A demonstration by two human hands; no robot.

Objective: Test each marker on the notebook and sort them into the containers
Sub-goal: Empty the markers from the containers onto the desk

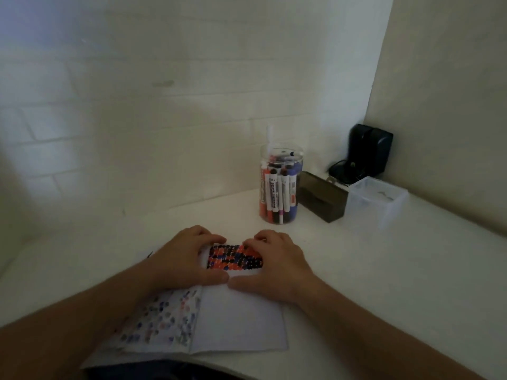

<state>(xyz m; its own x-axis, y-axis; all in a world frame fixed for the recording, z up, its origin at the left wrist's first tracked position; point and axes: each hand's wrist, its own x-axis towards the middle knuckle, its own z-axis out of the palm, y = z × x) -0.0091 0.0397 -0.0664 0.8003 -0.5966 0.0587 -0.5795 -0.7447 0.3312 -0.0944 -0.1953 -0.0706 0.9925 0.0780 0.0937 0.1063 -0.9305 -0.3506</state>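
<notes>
We are pressing both hands down on the open notebook (241, 319), flattening it near the spine: our left hand (181, 259) is lying on the left page and our right hand (277, 267) on the right page, fingers spread fairly flat and grasping nothing, thumbs nearly meeting at the fold. Between them a dense block of red, black and blue test marks (234, 257) is showing at the top of the right page, while the left page is carrying paler bleed-through dots. The markers (277, 193) are all standing in the clear round jar (281, 185) beyond the notebook, well apart from our hands; beside it are sitting a dark box (321, 200) and a clear square container (375, 202), which we judge to be the sorting bins. We judge that we are preparing the page, with no marker in hand. The next move is calling for one hand to reach to the jar and draw out a single marker while the other holds the page flat.
</notes>
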